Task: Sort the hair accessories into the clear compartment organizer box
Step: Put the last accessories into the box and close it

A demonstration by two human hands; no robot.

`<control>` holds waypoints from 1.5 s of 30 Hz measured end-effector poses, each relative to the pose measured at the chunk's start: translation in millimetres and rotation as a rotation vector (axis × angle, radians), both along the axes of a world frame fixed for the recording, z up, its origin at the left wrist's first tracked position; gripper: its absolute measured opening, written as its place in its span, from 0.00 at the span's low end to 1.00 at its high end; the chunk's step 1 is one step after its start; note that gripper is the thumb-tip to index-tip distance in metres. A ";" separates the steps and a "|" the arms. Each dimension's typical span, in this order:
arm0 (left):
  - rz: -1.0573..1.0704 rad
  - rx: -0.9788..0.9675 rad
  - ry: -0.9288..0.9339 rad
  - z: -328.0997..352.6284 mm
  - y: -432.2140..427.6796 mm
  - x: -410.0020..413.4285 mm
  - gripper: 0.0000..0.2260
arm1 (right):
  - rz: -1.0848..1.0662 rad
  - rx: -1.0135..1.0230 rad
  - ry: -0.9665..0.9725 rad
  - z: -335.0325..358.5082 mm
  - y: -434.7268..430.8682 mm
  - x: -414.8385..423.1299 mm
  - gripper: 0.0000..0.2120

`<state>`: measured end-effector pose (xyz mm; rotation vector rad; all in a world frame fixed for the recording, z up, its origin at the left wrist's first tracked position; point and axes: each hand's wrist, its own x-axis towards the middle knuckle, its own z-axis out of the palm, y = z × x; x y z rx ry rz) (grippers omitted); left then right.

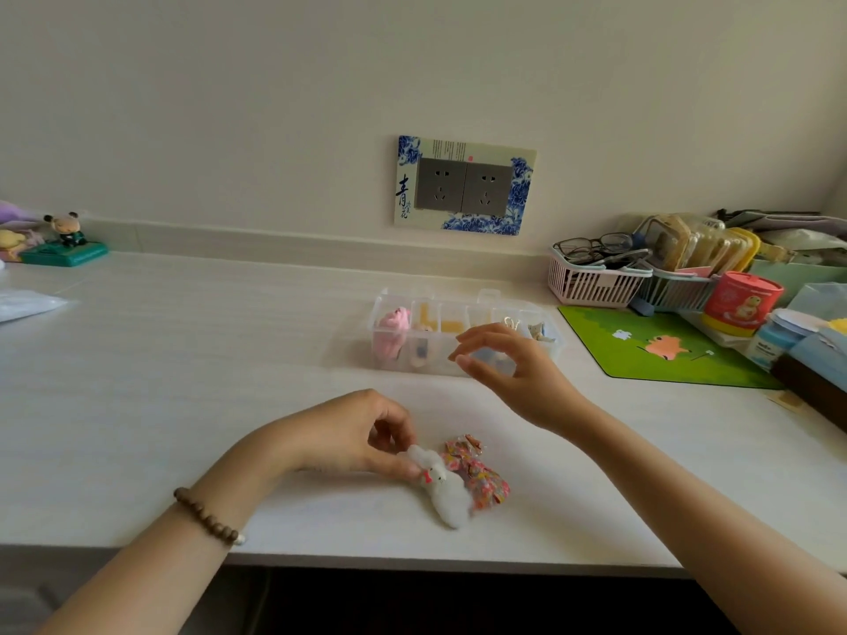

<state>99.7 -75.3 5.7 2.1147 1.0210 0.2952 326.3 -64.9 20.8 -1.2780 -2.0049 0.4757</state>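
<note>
Right of the left hand (357,433) grip lies the pinched bunny clip (444,492).

**My Desk at Home**

I am at home, at my white desk (183,359). Little toy figures (68,231) sit by the wall. The wall plug (464,187) has a blue flower cover. A pink basket (591,286) holds glasses (591,246), and a green cartoon mat (664,355) lies near my clear box (458,301) of hair things.
</note>
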 end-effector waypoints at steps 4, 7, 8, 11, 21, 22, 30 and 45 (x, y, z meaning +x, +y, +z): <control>0.072 -0.030 -0.230 10.0 5.0 -8.1 0.04 | 0.054 -0.104 0.166 1.1 -4.7 -3.1 0.07; 0.245 0.006 -0.492 20.0 16.6 -8.8 0.04 | 0.147 -0.241 0.420 7.9 -6.8 -10.9 0.11; 0.290 0.028 -0.563 23.4 20.2 -5.9 0.04 | 0.178 -0.273 0.500 10.4 -6.0 -14.2 0.11; 0.393 0.073 -0.742 31.4 31.5 11.2 0.04 | 0.196 -0.280 0.732 17.7 3.6 -24.3 0.10; 0.544 0.562 -0.376 -3.0 76.5 19.3 0.16 | -0.186 -0.011 0.540 42.8 69.1 -24.7 0.12; 0.521 0.578 -0.328 -6.0 77.7 17.7 0.18 | -0.184 -0.007 0.491 42.5 75.8 -24.3 0.11; 0.479 0.652 -0.284 -13.0 81.4 18.6 0.22 | -0.071 -0.071 -0.019 31.0 109.8 -36.4 0.04; 0.433 0.647 -0.255 -16.1 81.6 19.3 0.21 | -0.029 0.184 -0.653 11.6 107.5 -27.1 0.31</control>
